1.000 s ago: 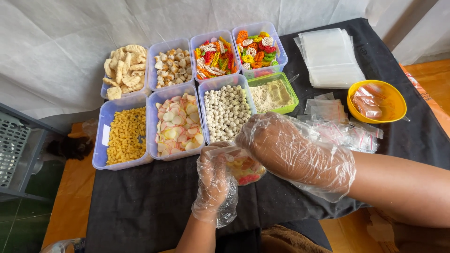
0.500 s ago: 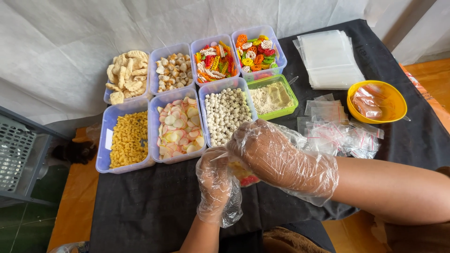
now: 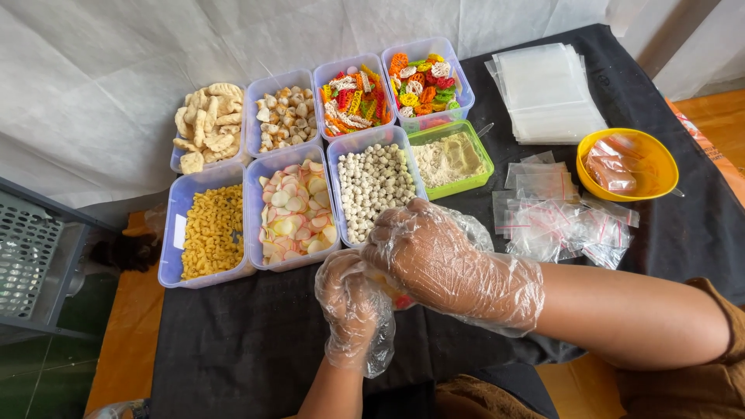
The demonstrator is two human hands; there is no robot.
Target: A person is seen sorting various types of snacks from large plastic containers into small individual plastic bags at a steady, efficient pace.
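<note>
Both gloved hands meet at the near middle of the black-covered surface [image 3: 233, 349], just in front of the tub of small round white crackers [image 3: 374, 188]. Between them sits a small clear plastic bag of mixed crackers [image 3: 397, 295], mostly hidden; only a sliver of orange and red pieces shows under the right palm.

The bag looks light and limp, thin film that crumples and slides easily against the loose plastic gloves. The dry crackers inside would probably crush if squeezed hard, so it seems best held around the top edge of the film or cupped from below, not pinched across the filled part.

The left hand [image 3: 353, 310] is curled with its fingers bent around the bag's left side, half closed, seemingly gripping it. The right hand [image 3: 434, 260] lies over the top, fingers bent and drawn together, pressing on or holding the bag; its exact hold is hidden.

To the right lie small empty zip pouches [image 3: 559, 221], a yellow bowl [image 3: 648, 151] farther right, and a stack of clear bags [image 3: 547, 93] at the far side.
</note>
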